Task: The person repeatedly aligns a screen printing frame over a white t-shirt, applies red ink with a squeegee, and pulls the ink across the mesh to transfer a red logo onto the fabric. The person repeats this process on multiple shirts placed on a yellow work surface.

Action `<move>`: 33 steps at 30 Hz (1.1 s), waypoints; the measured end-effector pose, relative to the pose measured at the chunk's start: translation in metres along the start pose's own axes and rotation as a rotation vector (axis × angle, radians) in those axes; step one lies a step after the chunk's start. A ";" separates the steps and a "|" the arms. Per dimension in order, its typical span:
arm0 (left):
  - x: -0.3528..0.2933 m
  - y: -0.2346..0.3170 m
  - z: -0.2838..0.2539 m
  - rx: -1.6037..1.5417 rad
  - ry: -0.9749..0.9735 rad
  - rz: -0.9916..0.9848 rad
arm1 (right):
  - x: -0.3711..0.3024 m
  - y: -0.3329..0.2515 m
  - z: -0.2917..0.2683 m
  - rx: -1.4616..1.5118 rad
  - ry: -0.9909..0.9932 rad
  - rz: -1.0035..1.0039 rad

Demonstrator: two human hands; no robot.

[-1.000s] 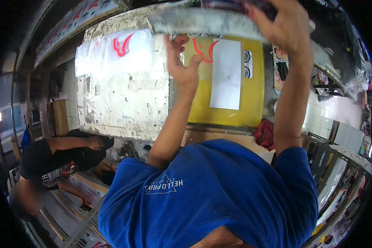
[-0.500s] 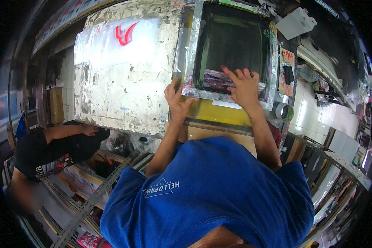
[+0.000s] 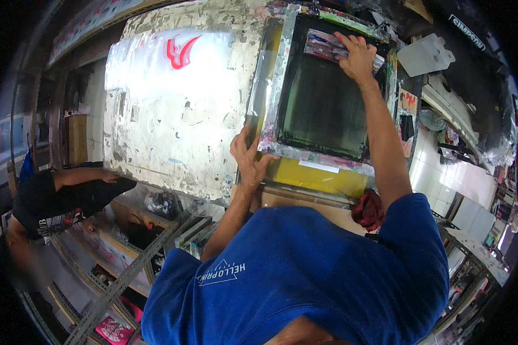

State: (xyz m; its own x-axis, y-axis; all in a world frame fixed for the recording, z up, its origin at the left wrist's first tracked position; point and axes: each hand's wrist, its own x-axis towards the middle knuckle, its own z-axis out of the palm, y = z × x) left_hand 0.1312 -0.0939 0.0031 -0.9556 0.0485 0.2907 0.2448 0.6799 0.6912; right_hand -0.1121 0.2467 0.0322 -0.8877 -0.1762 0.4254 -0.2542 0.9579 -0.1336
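My right hand (image 3: pixel 358 59) grips a paint-smeared squeegee (image 3: pixel 322 46) at the far end of the screen printing frame (image 3: pixel 322 154). The squeegee lies crosswise on the dark mesh (image 3: pixel 325 100), partly covered by my fingers. My left hand (image 3: pixel 250 159) rests at the frame's near left corner, thumb and fingers spread, with the thumb touching the corner. Under the frame shows a yellow board (image 3: pixel 322 179), with a clear plastic sheet (image 3: pixel 263 77) jutting out at its left side. A white strip (image 3: pixel 319 167) lies along the frame's near edge.
To the left, clear plastic sheets (image 3: pixel 149 66) with a red printed mark (image 3: pixel 182 52) lie on a stained worktable (image 3: pixel 172 138). A white plastic jug (image 3: pixel 426 56) stands at the far right. A dark red cloth (image 3: pixel 368 211) sits near my right arm. Another person (image 3: pixel 57 198) is at the lower left.
My right hand has pushed the squeegee from the near end of the mesh to the far end. My left hand has stayed at the corner. The other person's arm has shifted left.
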 end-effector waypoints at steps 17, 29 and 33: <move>-0.007 0.003 0.006 -0.106 0.065 -0.060 | 0.013 0.027 -0.033 0.561 -0.080 0.367; 0.109 0.119 -0.052 -0.420 0.357 -0.136 | -0.059 -0.135 -0.256 0.143 0.116 -0.057; 0.154 0.129 -0.047 -0.783 0.334 0.114 | -0.009 -0.096 -0.278 0.144 0.297 -0.195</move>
State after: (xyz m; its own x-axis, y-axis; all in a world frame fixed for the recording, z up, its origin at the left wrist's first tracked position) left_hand 0.0232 -0.0334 0.1683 -0.8500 -0.2155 0.4806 0.4965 -0.0232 0.8677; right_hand 0.0265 0.2196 0.2902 -0.6727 -0.2579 0.6935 -0.4773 0.8674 -0.1405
